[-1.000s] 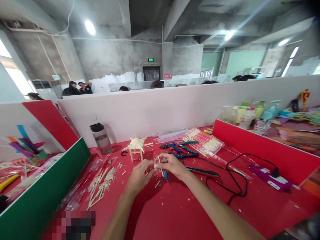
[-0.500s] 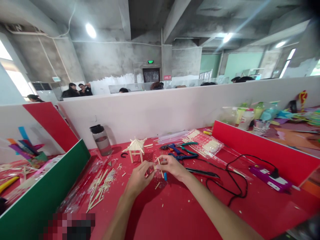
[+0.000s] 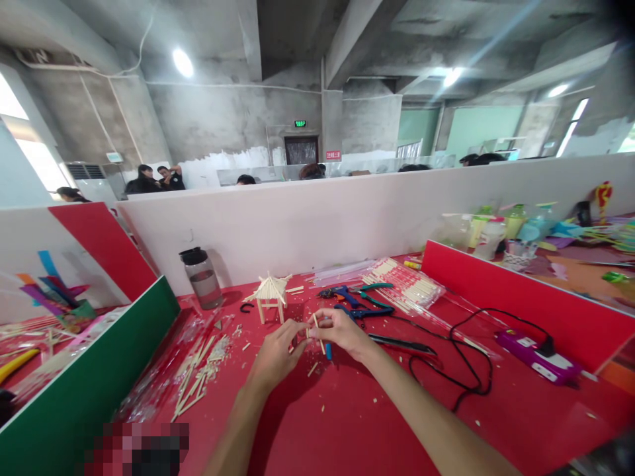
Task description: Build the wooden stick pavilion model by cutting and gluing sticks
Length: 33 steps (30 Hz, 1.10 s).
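Observation:
Over the red table (image 3: 307, 423), my left hand (image 3: 282, 347) and my right hand (image 3: 340, 332) meet at the fingertips. Both are closed on small wooden sticks (image 3: 319, 334); one stick slants down from between my right fingers. A short piece lies between the fingertips, partly hidden. Just behind my left hand stands a little stick pavilion (image 3: 271, 295) with a pointed roof and legs. A small blue object (image 3: 328, 350) is below my right fingers.
Blue-handled cutters (image 3: 354, 307) and a black-handled tool (image 3: 404, 344) lie behind and right. Loose sticks (image 3: 191, 383) are at left, a bottle (image 3: 202, 281) behind them. A purple power strip (image 3: 536, 357) with black cable is right. Green (image 3: 99, 357) and red (image 3: 526, 297) dividers flank the table.

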Each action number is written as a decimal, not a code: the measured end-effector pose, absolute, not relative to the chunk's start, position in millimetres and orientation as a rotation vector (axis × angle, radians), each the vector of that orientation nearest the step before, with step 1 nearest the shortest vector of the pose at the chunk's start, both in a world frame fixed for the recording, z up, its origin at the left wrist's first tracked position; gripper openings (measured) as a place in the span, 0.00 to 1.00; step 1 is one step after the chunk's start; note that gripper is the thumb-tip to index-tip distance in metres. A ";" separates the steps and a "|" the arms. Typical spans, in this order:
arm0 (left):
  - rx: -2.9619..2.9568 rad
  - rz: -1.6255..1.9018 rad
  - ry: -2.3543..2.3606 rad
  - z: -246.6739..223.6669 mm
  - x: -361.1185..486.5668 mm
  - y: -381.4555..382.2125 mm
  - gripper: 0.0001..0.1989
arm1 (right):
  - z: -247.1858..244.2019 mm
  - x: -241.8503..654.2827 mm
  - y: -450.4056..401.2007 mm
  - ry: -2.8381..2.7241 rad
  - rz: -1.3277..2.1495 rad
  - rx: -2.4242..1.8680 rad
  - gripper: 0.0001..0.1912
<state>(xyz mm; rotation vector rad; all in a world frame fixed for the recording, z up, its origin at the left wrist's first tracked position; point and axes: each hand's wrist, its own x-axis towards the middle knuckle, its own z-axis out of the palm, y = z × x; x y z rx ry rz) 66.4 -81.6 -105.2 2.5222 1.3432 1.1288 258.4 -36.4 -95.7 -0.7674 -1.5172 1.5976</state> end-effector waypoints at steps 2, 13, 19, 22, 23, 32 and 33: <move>2.517 1.115 1.344 -105.2 66.6 -81.4 0.11 | -95.9 258.0 -36.4 -1.514 1.597 -0.773 0.23; 2.537 1.098 1.348 -97.0 68.6 -85.7 0.11 | -100.1 258.1 -33.8 -1.523 1.611 -0.777 0.24; 2.536 1.091 1.373 -102.3 67.1 -83.0 0.11 | -102.4 257.3 -33.8 -1.523 1.574 -0.784 0.23; 2.547 1.080 1.382 -104.1 66.0 -81.7 0.11 | -104.1 256.3 -33.1 -1.511 1.588 -0.794 0.24; 2.554 1.070 1.388 -104.0 65.8 -81.5 0.11 | -104.7 256.1 -32.8 -1.507 1.591 -0.795 0.24; 2.568 1.048 1.395 -103.1 65.2 -82.2 0.11 | -108.9 256.9 -30.2 -1.504 1.618 -0.782 0.25; 2.565 1.042 1.398 -103.3 65.2 -82.1 0.11 | -109.1 256.8 -30.2 -1.503 1.625 -0.780 0.26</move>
